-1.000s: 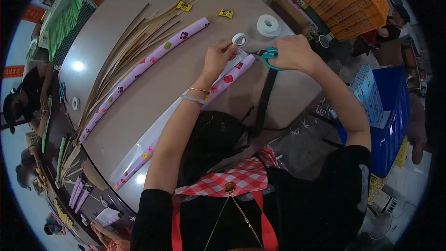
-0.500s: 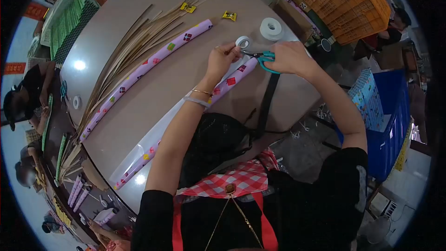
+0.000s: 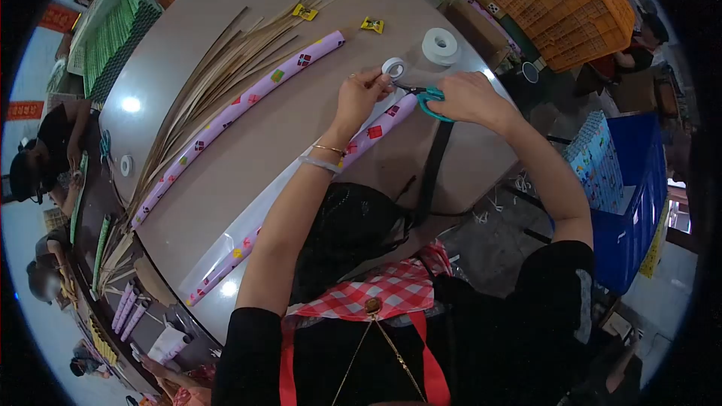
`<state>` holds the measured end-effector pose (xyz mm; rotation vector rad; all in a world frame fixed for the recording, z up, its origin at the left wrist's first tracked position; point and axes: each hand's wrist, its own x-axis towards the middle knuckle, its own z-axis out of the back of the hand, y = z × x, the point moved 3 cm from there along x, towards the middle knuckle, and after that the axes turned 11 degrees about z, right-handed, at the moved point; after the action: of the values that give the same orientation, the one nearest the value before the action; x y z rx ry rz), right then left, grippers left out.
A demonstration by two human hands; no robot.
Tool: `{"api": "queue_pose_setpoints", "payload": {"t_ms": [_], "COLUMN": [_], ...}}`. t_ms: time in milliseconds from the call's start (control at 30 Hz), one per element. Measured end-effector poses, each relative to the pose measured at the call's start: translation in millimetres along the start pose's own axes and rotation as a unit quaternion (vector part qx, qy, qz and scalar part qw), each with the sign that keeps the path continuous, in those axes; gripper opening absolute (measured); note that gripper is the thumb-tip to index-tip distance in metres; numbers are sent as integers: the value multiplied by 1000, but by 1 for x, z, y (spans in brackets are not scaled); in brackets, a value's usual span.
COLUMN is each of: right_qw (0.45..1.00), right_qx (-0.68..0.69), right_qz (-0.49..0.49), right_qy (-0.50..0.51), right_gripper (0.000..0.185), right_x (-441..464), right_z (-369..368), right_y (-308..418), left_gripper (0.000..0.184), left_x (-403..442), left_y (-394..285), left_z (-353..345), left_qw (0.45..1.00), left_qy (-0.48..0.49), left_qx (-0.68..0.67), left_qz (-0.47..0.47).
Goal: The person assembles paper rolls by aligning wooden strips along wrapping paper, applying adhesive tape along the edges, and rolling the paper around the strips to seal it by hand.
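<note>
My left hand [image 3: 361, 96] is pinched near a small white tape roll [image 3: 392, 68], above the upper end of a pink patterned roll [image 3: 375, 132]; what its fingertips grip is too small to name. Around the teal handles of the scissors [image 3: 432, 102] my right hand [image 3: 470, 96] is closed, and the blades point left toward my left fingertips. Clear film [image 3: 259, 203] lies along the pink roll beneath my left forearm. A second pink patterned roll [image 3: 239, 105] rests farther left on the table.
Thin wooden strips [image 3: 218, 68] lie beyond the second roll. A larger white tape roll [image 3: 441, 46] and yellow packets [image 3: 372, 25] are farther back. A black bag [image 3: 342, 229] sits at the near edge. Other people work at the left; a blue bin [image 3: 635, 203] stands right.
Since a second ago, the scissors have moved slightly left, with their blades closer to my left fingertips. In the last half second my hands have barely moved.
</note>
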<state>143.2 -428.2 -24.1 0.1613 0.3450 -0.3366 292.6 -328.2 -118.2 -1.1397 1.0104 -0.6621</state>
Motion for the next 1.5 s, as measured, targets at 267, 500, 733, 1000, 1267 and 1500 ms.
{"api": "queue_pose_setpoints", "payload": {"t_ms": [267, 500, 733, 1000, 1267, 1500], "right_qw": [999, 995, 984, 969, 956, 943], "right_qx": [33, 54, 19, 48, 81, 99], "right_qz": [7, -42, -125, -152, -113, -21], "right_qy": [-26, -73, -125, -187, -259, -317], "right_gripper": [40, 37, 34, 38, 28, 19], "right_x": [-3, -32, -87, -100, -118, -108], "right_z": [0, -4, -38, -59, -40, -44], "right_y": [2, -20, -52, -60, -26, 8], "left_gripper": [25, 29, 37, 18, 24, 17], "left_x": [2, 0, -7, 32, -59, -331], "left_y": [6, 2, -22, -41, -43, 31], "left_z": [0, 0, 5, -30, 36, 195], "left_qw": [996, 989, 982, 870, 938, 831], "left_qy": [-7, -20, -22, -209, -187, -494], "left_qx": [-82, -134, -168, 413, 260, 255], "left_qz": [22, 61, 85, -170, -134, 3]}}
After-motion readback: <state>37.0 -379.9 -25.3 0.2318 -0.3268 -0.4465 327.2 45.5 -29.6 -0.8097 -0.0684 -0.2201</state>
